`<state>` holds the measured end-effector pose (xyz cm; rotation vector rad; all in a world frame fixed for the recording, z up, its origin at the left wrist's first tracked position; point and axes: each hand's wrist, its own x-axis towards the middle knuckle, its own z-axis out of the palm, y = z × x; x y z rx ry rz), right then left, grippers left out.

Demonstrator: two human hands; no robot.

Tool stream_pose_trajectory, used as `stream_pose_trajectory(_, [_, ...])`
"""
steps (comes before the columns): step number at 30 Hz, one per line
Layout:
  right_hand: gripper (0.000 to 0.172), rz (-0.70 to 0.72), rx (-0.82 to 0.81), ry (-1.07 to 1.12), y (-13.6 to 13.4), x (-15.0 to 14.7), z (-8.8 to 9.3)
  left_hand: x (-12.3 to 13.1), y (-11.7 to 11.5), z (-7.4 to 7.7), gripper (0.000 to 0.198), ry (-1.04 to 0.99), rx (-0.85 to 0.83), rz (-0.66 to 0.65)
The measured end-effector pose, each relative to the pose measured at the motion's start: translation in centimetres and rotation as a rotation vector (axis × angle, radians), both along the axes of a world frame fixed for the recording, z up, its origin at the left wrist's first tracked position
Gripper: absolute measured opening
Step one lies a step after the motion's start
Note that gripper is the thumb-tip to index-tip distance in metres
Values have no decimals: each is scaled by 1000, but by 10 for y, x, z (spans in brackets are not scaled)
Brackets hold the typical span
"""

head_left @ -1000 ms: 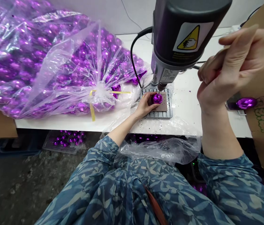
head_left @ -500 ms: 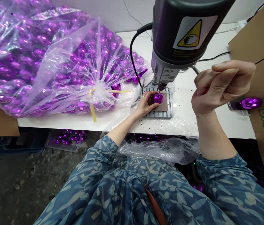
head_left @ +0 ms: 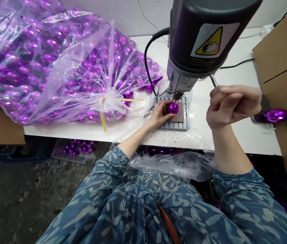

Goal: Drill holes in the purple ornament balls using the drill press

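My left hand (head_left: pixel 160 115) holds a shiny purple faceted ball (head_left: pixel 174 108) between thumb and fingers. The ball rests on a small brown board (head_left: pixel 178 117) on the slotted metal base (head_left: pixel 187 124) of a bench drill press (head_left: pixel 194 44). The bit, under the chuck (head_left: pixel 177 96), meets the top of the ball; how deep it goes I cannot tell. On the right, my right hand (head_left: pixel 232 106) is closed around the end of the drill's feed lever (head_left: pixel 213 80), whose tip its fingers hide.
A big clear bag (head_left: pixel 64 67) full of purple balls, tied with yellow ribbon, covers the table's left side. One faceted purple ornament (head_left: pixel 276 115) lies by a cardboard box (head_left: pixel 283 67) at right. Below the edge are a tray (head_left: pixel 69 156) of balls and plastic film (head_left: pixel 174 164).
My right hand has come lower and slightly left with the lever. My left hand keeps the ball under the bit. The whole view has shifted a little.
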<state>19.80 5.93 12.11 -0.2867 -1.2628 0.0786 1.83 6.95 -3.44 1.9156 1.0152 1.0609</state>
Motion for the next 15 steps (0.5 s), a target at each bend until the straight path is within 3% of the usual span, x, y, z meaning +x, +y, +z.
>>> stream_pose_trajectory(4, [29,38,-146,66,6,-12,58,0,0,0,60,-17,8,7])
stream_pose_trajectory(5, [38,49,-238,125,11,-14,72,0,0,0,60,-26,4,6])
stream_pose_trajectory(8, [28,93,-535,155,27,-14,103,0,-2,2,59,-62,-29,-2])
stream_pose_trajectory(10, [28,65,-659,185,34,-13,111,-1,-8,7,59,-85,-21,34])
stream_pose_trajectory(13, [29,32,-702,193,36,-11,111,-7,-30,17,57,-62,95,141])
stream_pose_trajectory(15, [28,31,-695,170,34,-10,108,-16,-55,23,51,-25,191,94])
